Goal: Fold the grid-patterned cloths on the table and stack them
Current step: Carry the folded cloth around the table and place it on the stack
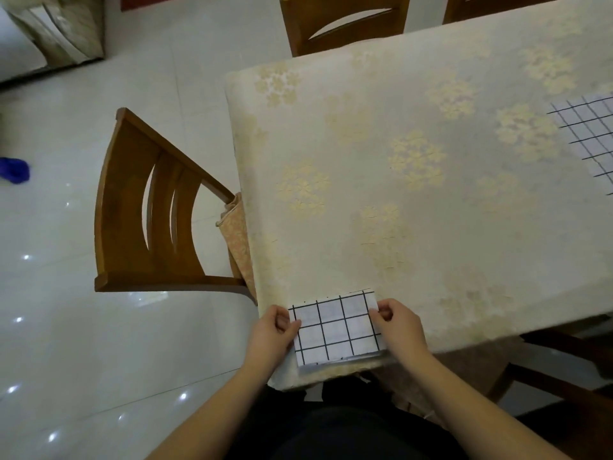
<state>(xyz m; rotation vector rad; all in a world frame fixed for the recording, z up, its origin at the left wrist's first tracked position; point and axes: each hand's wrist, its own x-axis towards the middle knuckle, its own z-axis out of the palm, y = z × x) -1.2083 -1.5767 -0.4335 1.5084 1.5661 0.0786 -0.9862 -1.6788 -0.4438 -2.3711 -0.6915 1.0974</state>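
A small folded white cloth with a black grid lies on the near corner of the table, close to its front edge. My left hand pinches the cloth's left edge between thumb and fingers. My right hand pinches its upper right corner the same way. A second grid-patterned cloth lies flat at the right edge of the view, partly cut off by the frame.
The table wears a cream tablecloth with gold flowers. A wooden chair stands at its left end, another chair at the far side, and one more chair at the near right. Glossy white floor tiles lie to the left.
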